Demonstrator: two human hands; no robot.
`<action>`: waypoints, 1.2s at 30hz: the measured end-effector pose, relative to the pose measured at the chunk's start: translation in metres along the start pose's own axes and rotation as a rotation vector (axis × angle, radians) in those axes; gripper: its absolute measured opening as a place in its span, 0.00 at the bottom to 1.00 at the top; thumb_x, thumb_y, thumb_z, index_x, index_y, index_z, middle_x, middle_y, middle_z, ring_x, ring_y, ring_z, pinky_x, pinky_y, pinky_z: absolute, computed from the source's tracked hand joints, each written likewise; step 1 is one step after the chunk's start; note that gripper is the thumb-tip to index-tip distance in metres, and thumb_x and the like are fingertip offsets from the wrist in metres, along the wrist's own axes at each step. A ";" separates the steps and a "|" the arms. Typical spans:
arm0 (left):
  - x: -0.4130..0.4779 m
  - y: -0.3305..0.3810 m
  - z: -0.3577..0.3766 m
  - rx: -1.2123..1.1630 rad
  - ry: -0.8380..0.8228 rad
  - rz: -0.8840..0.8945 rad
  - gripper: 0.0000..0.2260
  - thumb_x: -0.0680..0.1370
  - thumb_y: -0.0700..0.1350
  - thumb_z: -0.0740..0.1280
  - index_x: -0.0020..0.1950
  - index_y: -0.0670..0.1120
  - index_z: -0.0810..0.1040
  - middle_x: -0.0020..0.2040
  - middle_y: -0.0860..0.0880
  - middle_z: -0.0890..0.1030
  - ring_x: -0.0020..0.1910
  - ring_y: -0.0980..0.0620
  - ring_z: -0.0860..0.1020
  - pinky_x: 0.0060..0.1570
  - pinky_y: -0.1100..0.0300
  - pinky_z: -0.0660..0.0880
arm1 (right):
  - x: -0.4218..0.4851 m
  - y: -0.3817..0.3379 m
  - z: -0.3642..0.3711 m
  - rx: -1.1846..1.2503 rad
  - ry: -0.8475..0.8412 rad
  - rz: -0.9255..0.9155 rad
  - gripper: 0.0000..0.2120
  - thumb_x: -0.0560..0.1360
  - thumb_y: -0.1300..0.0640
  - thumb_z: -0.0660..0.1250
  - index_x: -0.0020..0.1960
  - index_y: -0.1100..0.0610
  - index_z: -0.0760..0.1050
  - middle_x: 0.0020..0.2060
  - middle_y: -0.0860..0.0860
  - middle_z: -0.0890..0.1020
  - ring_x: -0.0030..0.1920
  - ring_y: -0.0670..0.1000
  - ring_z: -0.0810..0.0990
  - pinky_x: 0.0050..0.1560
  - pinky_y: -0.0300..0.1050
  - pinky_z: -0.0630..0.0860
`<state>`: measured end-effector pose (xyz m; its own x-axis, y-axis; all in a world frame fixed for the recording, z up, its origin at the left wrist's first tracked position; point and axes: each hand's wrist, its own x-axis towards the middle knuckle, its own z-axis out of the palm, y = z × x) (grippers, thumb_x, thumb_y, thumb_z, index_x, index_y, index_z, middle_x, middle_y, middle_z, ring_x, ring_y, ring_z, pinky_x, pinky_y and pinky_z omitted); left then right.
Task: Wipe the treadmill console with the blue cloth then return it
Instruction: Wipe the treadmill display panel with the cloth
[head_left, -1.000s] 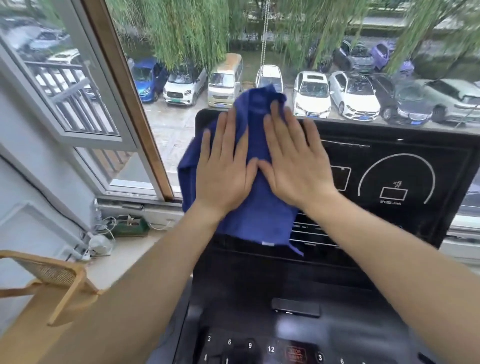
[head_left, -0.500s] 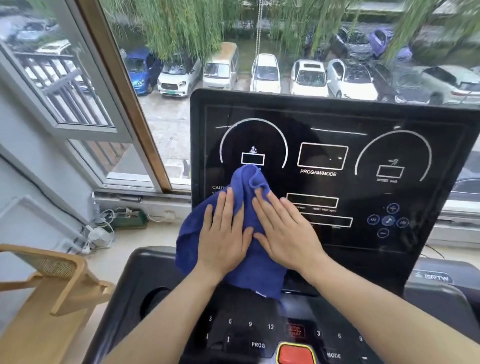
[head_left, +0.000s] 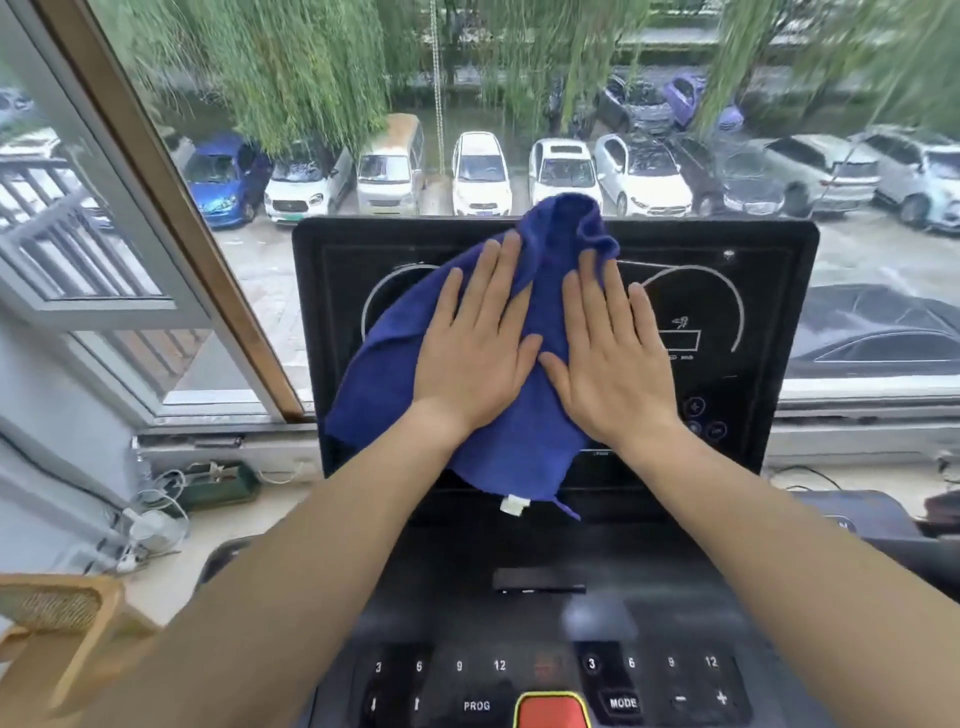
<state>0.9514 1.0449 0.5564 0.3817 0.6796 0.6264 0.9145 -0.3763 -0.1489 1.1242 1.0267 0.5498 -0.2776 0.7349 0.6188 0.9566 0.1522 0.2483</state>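
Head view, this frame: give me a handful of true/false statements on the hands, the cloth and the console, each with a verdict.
1. Both hands press flat on the blue cloth. True: left hand and right hand lie open, side by side.
2. The cloth lies on the lower keypad. False: it is against the upright console screen, above the keypad.
3. The cloth's top edge rises past the screen's top edge. True.
4. The cloth covers the right dial. False: the right dial shows; the cloth hides the middle and part of the left dial.
5. A white tag hangs at the cloth's lower edge. True: tag.
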 end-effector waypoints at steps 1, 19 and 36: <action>-0.018 0.011 0.008 -0.004 -0.023 0.029 0.30 0.82 0.55 0.56 0.80 0.42 0.54 0.80 0.45 0.43 0.80 0.46 0.46 0.76 0.49 0.38 | -0.022 -0.001 0.007 0.014 -0.021 0.015 0.37 0.82 0.40 0.52 0.79 0.64 0.47 0.78 0.58 0.46 0.79 0.58 0.49 0.78 0.51 0.37; 0.050 0.051 -0.002 0.009 0.035 0.028 0.31 0.82 0.54 0.55 0.81 0.41 0.50 0.82 0.44 0.47 0.80 0.45 0.48 0.76 0.46 0.41 | 0.001 0.061 0.002 0.046 0.028 0.141 0.38 0.82 0.40 0.54 0.80 0.64 0.48 0.80 0.61 0.51 0.80 0.60 0.49 0.78 0.52 0.38; 0.041 0.058 0.005 0.027 0.048 0.026 0.30 0.82 0.53 0.57 0.79 0.39 0.58 0.81 0.41 0.52 0.80 0.42 0.52 0.76 0.46 0.42 | 0.004 0.068 0.002 0.060 0.044 0.113 0.37 0.81 0.41 0.54 0.79 0.65 0.50 0.79 0.61 0.53 0.79 0.61 0.52 0.77 0.54 0.40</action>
<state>1.0207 1.0544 0.5694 0.3987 0.6385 0.6583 0.9080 -0.3755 -0.1857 1.1888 1.0416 0.5678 -0.1698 0.7202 0.6727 0.9853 0.1103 0.1306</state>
